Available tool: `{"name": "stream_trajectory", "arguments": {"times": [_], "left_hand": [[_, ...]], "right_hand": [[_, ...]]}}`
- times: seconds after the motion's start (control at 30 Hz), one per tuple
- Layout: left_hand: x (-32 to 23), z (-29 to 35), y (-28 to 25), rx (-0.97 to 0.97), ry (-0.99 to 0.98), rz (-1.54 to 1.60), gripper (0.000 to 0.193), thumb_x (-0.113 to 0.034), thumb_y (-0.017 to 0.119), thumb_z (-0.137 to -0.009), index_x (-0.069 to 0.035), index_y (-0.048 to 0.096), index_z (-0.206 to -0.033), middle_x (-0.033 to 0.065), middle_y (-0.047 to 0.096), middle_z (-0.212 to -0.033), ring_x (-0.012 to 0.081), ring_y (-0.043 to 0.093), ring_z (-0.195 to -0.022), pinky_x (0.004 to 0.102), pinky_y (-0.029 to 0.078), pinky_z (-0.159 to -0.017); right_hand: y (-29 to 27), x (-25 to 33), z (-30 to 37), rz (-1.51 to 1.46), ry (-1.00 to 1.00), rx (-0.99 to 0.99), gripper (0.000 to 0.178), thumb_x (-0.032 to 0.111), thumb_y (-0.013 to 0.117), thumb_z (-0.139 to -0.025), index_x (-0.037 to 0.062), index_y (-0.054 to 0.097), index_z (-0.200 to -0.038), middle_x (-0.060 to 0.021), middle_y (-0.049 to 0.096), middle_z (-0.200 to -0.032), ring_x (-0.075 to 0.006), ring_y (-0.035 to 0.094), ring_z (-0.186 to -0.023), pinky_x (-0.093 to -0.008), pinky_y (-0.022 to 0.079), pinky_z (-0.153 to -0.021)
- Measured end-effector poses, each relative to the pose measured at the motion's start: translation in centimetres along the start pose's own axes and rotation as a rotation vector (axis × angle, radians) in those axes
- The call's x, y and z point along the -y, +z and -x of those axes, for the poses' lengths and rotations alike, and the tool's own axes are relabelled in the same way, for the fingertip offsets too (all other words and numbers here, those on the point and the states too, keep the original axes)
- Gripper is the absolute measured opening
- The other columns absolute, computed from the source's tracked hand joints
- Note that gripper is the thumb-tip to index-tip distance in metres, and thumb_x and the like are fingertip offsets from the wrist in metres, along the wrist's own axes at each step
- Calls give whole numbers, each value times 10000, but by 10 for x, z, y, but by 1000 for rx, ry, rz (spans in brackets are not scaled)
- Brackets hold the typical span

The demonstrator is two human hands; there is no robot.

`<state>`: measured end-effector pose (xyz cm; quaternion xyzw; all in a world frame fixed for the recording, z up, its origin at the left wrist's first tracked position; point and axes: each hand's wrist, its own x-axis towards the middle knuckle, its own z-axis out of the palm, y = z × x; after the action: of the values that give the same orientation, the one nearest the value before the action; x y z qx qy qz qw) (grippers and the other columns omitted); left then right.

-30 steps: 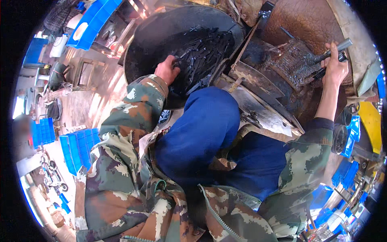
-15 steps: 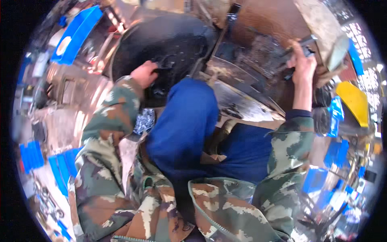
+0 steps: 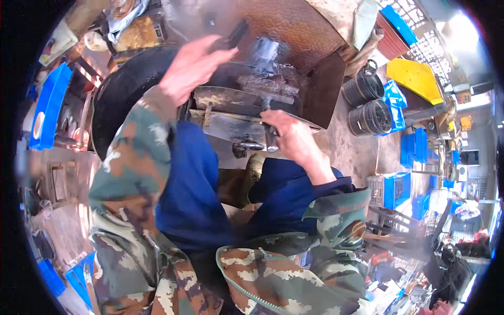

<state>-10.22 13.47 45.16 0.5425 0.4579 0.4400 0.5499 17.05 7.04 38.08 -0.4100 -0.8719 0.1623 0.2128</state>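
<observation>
My left hand (image 3: pixel 191 65) is raised over the right rim of a round black tub (image 3: pixel 118 94). Its fingers are closed on a dark oblong piece (image 3: pixel 239 34), slightly blurred, that sticks out past the fingertips. My right hand (image 3: pixel 294 137), low before my knees, is wrapped round the dark handle of a metal tool (image 3: pixel 270 137); the tool's kind is not clear. The shaft points away from me, over the front ledge of a rusty metal housing (image 3: pixel 325 89). Inside the housing are wet, shiny grey parts (image 3: pixel 266 50).
A round dark knob or handwheel (image 3: pixel 248 146) sits below the ledge, close to my knees. Two black buckets (image 3: pixel 370 119) stand at the right beside a blue bag (image 3: pixel 395 102) and a yellow panel (image 3: pixel 415 79). A blue bin (image 3: pixel 50 113) is at far left.
My left hand has risen out of the tub, now with the dark piece clearly visible. My right hand has come down and left toward my knees with the tool. The view has turned right.
</observation>
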Motion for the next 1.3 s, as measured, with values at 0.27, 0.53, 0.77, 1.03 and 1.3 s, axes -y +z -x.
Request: {"name": "stream_trajectory", "arguments": {"times": [0.27, 0.53, 0.77, 1.03, 1.3], "left_hand": [[40, -88, 49, -82, 123, -358, 327, -346, 661, -902, -23, 702, -927, 8, 539, -588, 112, 493, -555, 304, 379, -527], [83, -95, 35, 94, 120, -968, 268, -293, 606, -891, -117, 712, -1064, 193, 686, -947, 408, 642, -933, 490, 508, -813], [106, -107, 32, 70, 167, -922, 244, -266, 599, -896, -122, 700, -1065, 191, 683, -958, 415, 631, -942, 494, 497, -811], [58, -91, 59, 102, 141, -183, 278, -291, 590, -962, -40, 706, -927, -36, 673, -800, 77, 518, -630, 261, 399, -554], [34, -64, 74, 226, -152, 162, 285, -287, 598, -952, -18, 687, -987, -28, 644, -768, 27, 344, -516, 211, 251, -458]], "right_hand": [[-32, -11, -15, -382, 287, 170, 392, 3, 671, -722, 19, 657, -1113, -127, 692, -1052, -217, 666, -966, -309, 508, -880], [-50, -30, -56, -1175, 715, -441, 133, 74, 621, -910, 18, 607, -1030, -128, 687, -880, -89, 455, -466, -265, 410, -423], [-36, -39, -77, -1236, 742, -599, 108, 104, 609, -929, 23, 597, -1000, -147, 686, -920, -106, 458, -470, -303, 427, -435], [-30, -27, -86, -1266, 623, -693, 160, 131, 613, -948, 15, 605, -1058, -134, 682, -948, -108, 460, -489, -298, 426, -453], [-23, -20, -91, -1203, 500, -705, 102, 105, 641, -931, 15, 629, -980, -26, 564, -619, -90, 453, -435, -278, 398, -412]]}}
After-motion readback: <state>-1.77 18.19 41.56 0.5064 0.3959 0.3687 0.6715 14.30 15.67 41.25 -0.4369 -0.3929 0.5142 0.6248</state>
